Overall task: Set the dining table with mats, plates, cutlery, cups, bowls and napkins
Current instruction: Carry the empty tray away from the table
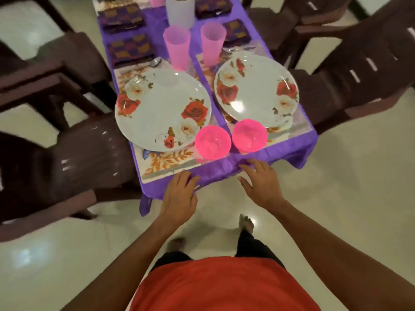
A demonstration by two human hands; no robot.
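Two white plates with red roses lie on floral mats: the left plate (162,110) on the left mat (166,163), the right plate (256,89) on the right mat (289,132). A pink bowl (213,142) sits by the left plate and another pink bowl (249,135) by the right one. Two pink cups (177,47) (212,42) stand behind the plates. Spoons (155,62) (229,50) peek out beyond the plates. Folded purple-checked napkins (130,51) (235,32) lie further back. My left hand (180,194) rests, fingers straight, on the near table edge. My right hand (261,181) hovers there, fingers spread, holding nothing.
A purple tablecloth (289,153) covers the narrow table. Dark brown plastic chairs (74,162) (350,84) stand close on both sides. A white container (179,11) stands at the far middle. My bare feet (246,223) are on the pale tiled floor.
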